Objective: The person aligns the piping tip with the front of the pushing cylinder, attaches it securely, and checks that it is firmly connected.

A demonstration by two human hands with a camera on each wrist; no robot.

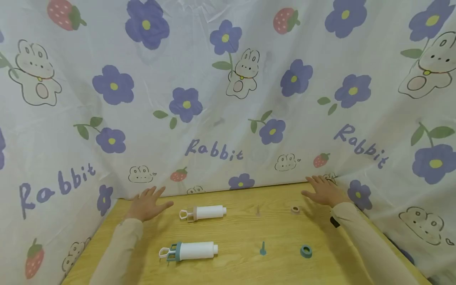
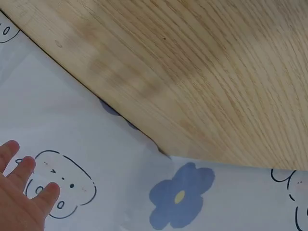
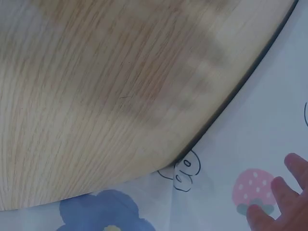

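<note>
My left hand (image 1: pixel 145 204) is held over the far left of the table, its fingers spread and nothing in it. Over the far right my right hand (image 1: pixel 323 192) hovers likewise, fingers apart. Nearest the left hand lies a white syringe-like tube (image 1: pixel 209 212) with a beige collar and loop handle. In front of it lies a larger white tube (image 1: pixel 197 250) with a teal collar. A beige ring (image 1: pixel 295 210) is nearest the right hand, and a teal ring (image 1: pixel 306 251) lies closer to me. Between tubes and rings are a small beige spike-shaped piece (image 1: pixel 258 211) and a teal one (image 1: pixel 263 249).
The wooden table (image 1: pixel 242 229) is bordered by a white curtain (image 1: pixel 199 130) with flowers and rabbits at the back and both sides. A small black object (image 1: pixel 335 222) shows beside the right sleeve (image 1: pixel 367 237).
</note>
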